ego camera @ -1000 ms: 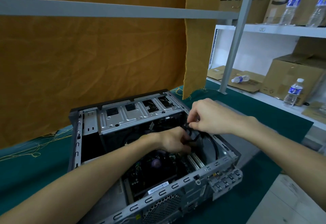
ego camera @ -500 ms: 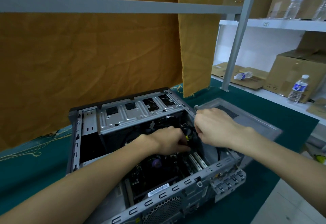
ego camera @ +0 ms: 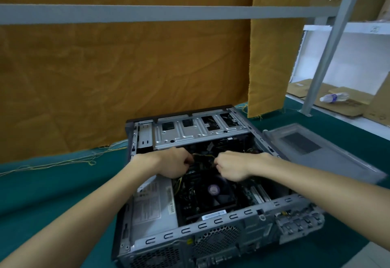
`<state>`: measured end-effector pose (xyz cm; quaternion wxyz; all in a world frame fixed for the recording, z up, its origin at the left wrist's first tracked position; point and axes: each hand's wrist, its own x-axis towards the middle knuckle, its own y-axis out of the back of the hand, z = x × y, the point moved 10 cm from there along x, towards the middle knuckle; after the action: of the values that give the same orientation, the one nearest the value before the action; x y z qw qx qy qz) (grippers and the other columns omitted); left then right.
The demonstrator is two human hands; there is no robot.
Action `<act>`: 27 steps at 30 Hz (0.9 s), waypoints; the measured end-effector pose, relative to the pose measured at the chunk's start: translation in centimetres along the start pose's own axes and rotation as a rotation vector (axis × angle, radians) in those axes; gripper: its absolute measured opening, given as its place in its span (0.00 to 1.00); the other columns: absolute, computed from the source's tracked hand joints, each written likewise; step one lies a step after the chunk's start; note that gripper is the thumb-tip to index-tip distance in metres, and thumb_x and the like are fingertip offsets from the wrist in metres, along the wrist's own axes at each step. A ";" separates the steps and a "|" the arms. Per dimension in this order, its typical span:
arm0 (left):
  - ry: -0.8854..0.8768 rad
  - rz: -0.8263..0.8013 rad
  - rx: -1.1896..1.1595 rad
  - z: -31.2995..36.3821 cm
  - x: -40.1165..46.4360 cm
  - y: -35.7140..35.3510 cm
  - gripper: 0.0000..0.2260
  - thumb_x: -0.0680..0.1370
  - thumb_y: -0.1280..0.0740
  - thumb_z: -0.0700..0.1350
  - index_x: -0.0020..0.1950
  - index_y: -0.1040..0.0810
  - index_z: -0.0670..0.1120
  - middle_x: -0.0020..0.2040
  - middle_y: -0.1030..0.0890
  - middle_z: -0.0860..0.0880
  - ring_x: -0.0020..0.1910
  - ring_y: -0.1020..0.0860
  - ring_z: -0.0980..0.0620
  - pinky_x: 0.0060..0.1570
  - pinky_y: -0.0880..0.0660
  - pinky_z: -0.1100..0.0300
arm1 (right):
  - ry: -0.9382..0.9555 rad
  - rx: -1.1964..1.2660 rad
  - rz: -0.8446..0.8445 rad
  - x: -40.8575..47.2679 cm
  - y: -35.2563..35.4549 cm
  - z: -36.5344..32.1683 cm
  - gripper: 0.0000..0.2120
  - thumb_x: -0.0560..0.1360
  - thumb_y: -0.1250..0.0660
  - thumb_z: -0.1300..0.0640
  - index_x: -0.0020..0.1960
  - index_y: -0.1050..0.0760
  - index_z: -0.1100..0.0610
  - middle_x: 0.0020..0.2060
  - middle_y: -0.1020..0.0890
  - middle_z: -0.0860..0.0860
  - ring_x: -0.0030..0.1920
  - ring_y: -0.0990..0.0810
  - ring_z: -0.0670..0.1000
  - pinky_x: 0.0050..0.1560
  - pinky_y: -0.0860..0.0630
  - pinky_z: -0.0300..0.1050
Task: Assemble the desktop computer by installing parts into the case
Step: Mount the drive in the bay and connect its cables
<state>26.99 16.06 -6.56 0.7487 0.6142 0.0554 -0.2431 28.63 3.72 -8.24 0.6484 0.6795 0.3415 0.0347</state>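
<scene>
The cable bundle (ego camera: 203,158) — thin yellow and black wires — spans between both hands, deep in the open case (ego camera: 211,223) under the drive bracket (ego camera: 200,132). Half a second ago both hands worked at the right-hand wall; they have since shifted toward the centre, so cable routing appears to continue, not yet finished. The left hand (ego camera: 176,165) is clenched around one end of the wires; the right hand (ego camera: 229,167) pinches the other. Below the hands sits the round-hubbed CPU fan (ego camera: 213,189); under the left wrist, the labelled grey power supply (ego camera: 152,202) — stamped sheet metal. Beyond the right forearm lies the flat side panel (ego camera: 316,151) on green cloth (ego camera: 42,183).

Side panel (ego camera: 320,151) right of case (ego camera: 211,225)
</scene>
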 end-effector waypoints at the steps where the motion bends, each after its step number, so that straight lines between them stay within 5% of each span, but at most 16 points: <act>1: 0.008 -0.019 0.001 -0.2 0.1 -0.4 0.16 0.84 0.43 0.45 0.70 0.25 0.53 0.66 0.22 0.48 0.57 0.21 0.49 0.56 0.23 0.53 | -0.030 0.018 -0.019 0.5 -0.6 0.8 0.13 0.82 0.44 0.63 0.57 0.23 0.68 0.55 0.19 0.64 0.48 0.19 0.61 0.46 0.21 0.49; 5: 0.024 -0.088 0.118 0.2 1.8 -1.5 0.23 0.84 0.44 0.44 0.80 0.36 0.55 0.80 0.38 0.47 0.75 0.33 0.44 0.72 0.33 0.49 | -0.090 0.017 -0.100 1.3 -2.2 2.8 0.22 0.81 0.47 0.66 0.74 0.32 0.64 0.74 0.30 0.62 0.73 0.30 0.62 0.71 0.31 0.53; 7: 0.046 -0.091 0.223 0.7 2.6 -1.8 0.26 0.83 0.44 0.44 0.81 0.39 0.57 0.81 0.41 0.45 0.77 0.37 0.40 0.74 0.35 0.46 | -0.073 0.028 -0.075 1.3 -1.9 2.7 0.27 0.78 0.46 0.68 0.77 0.35 0.60 0.74 0.30 0.61 0.72 0.29 0.61 0.70 0.29 0.55; 13: 0.051 -0.138 0.243 1.6 3.5 -3.1 0.22 0.82 0.41 0.42 0.77 0.32 0.46 0.70 0.25 0.41 0.65 0.24 0.42 0.60 0.25 0.53 | -0.012 -0.016 -0.039 1.3 -1.7 2.2 0.39 0.75 0.46 0.73 0.83 0.46 0.50 0.71 0.27 0.62 0.65 0.24 0.63 0.63 0.23 0.58; 16: 0.068 -0.101 0.215 1.1 3.6 -2.4 0.18 0.82 0.41 0.43 0.72 0.27 0.45 0.64 0.21 0.43 0.60 0.21 0.43 0.52 0.24 0.55 | -0.003 -0.036 -0.005 1.7 -1.5 1.9 0.38 0.75 0.45 0.74 0.83 0.43 0.52 0.72 0.29 0.61 0.71 0.28 0.63 0.67 0.27 0.54; 21: 0.067 -0.148 0.198 0.6 3.9 -2.4 0.20 0.82 0.42 0.42 0.74 0.29 0.48 0.62 0.21 0.44 0.56 0.21 0.44 0.52 0.24 0.53 | 0.001 -0.056 0.001 2.2 -1.5 2.1 0.36 0.75 0.45 0.73 0.79 0.34 0.50 0.65 0.23 0.62 0.62 0.21 0.65 0.60 0.21 0.55; 27: 0.048 -0.171 0.258 1.0 4.2 -2.8 0.18 0.81 0.41 0.43 0.70 0.26 0.46 0.57 0.19 0.43 0.46 0.22 0.46 0.41 0.27 0.56 | 0.009 -0.077 0.028 2.0 -1.5 1.7 0.15 0.83 0.39 0.62 0.67 0.24 0.62 0.60 0.20 0.63 0.60 0.21 0.65 0.57 0.24 0.56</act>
<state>29.26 13.52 -10.46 0.6386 0.7040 0.0937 -0.2963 30.35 3.12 -10.62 0.6721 0.6585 0.3331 0.0601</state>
